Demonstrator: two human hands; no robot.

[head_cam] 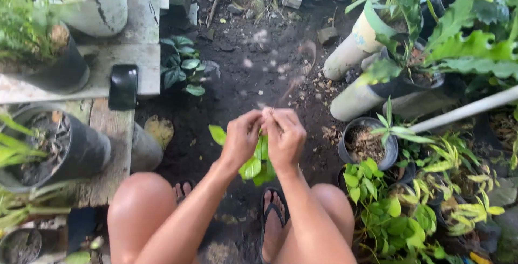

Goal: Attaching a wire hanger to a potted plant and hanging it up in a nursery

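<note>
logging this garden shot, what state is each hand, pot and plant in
left hand: raised, fingers pinched, meeting the other hand
right hand: raised, fingertips pinched against the left hand's
leafy plant: bright green, below the hands
small black pot: upright, filled with soil
black pot on the bench: tilted, soil inside
white pots: lying tilted on the ground, plants growing from them
black tray: flat on the bench edge

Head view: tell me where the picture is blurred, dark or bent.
Head view: soft, even daylight, no hard shadows or glare; the left hand and right hand are slightly soft, with pale smeared specks above the fingers over the dark bare soil; the large white round plastic pot and the slanted white pipe bow outward near the edges, a wide-lens bend.
</note>
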